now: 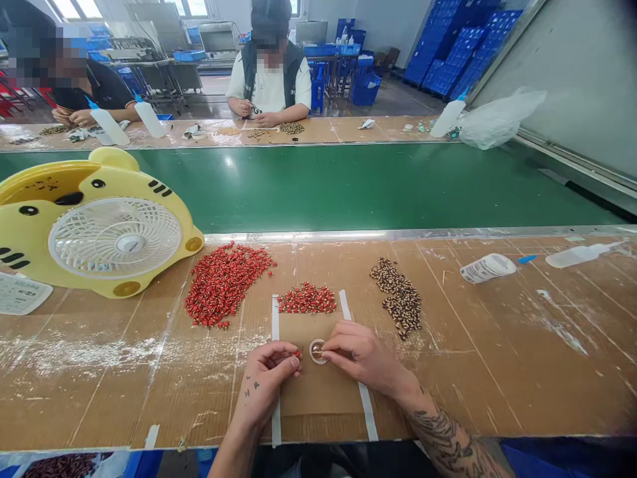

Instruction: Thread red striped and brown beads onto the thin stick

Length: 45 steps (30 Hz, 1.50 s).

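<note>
Head view here, looking down at a cardboard-topped counter (497, 372). The bit that matters is a small round ring (317, 352) with something brownish inside, held over the upper part of a kraft paper sheet (318, 398) taped down with white strips (275, 332). It's round, so there's no real long axis to speak of. The right hand (361, 355) is the closer one, with its grip closed on the ring's right edge as far as I can tell. The left hand (266, 378) sits just to the ring's left, fingertips pinched together on a tiny red bead (296, 355), with only a narrow gap and nothing in the way. Just past them are a small pile of red beads (307, 299), a bigger red pile (223, 285) and a speckled brown pile (398, 299). There's a yellow desk fan (114, 239) off left, a white squeeze bottle (580, 255) off right, and a co-worker (269, 79) across the green conveyor belt (318, 186).
</note>
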Each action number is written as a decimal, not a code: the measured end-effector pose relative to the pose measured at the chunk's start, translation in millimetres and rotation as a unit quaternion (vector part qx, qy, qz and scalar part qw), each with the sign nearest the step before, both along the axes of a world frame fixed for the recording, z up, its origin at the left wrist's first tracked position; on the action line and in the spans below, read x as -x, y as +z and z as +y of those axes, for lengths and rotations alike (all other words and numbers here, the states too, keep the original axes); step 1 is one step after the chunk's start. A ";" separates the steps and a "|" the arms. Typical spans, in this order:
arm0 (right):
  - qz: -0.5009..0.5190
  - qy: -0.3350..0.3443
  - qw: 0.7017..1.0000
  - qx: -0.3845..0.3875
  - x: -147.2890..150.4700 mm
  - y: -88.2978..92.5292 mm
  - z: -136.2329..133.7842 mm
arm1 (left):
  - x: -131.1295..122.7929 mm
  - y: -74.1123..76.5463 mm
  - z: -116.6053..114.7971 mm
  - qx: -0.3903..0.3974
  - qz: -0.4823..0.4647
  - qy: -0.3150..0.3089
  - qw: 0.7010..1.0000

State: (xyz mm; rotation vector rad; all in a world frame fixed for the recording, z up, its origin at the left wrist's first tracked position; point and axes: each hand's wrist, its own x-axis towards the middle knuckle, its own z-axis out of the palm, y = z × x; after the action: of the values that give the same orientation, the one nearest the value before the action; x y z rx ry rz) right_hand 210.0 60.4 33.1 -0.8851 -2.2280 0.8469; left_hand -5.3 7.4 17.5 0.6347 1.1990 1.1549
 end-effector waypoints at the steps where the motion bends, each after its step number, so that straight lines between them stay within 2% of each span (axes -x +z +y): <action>1: 0.000 0.001 1.000 -0.011 1.3 -1.5 0.0 | 0.7 0.8 -0.7 0.008 -0.006 0.005 1.000; 5: -0.006 0.007 0.998 -0.061 4.0 -9.0 0.5 | 2.6 -0.8 -3.9 0.018 -0.021 0.022 0.999; 8: -0.022 -0.012 0.995 -0.100 2.1 -12.3 1.5 | 1.1 -5.8 -5.5 0.009 -0.023 0.027 0.999; 15: -0.065 0.009 0.991 -0.116 -4.5 -14.7 0.3 | -4.8 -17.3 -9.2 -0.012 -0.021 0.017 1.000; 19: -0.085 0.013 0.988 -0.126 -4.2 -14.5 -1.4 | -3.8 -22.3 -11.7 0.005 0.030 0.015 0.999; 24: -0.078 0.013 0.987 -0.140 -2.5 -15.4 -1.2 | -1.7 -21.5 -10.8 -0.021 0.093 0.015 0.995; 30: -0.070 0.009 0.990 -0.123 -1.9 -15.7 -1.7 | -3.4 -17.6 -10.8 -0.024 0.100 0.006 0.995; 33: -0.045 0.019 0.993 -0.104 -4.3 -7.1 -1.5 | -5.1 -16.6 -11.3 0.002 0.078 0.007 0.997; 40: 0.072 -0.031 0.997 -0.023 -3.5 16.5 -5.9 | -6.8 -14.9 -8.5 0.007 0.039 0.010 0.999; 45: 0.086 -0.020 0.996 -0.012 6.9 14.4 -8.5 | -6.9 -10.9 -9.6 0.007 0.039 0.010 0.999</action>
State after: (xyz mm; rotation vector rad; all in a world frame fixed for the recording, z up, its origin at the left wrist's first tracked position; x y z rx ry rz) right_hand 203.1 51.9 47.6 -0.8105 -2.0618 0.8426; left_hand 1.5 -2.1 6.6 0.6628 1.2804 1.1453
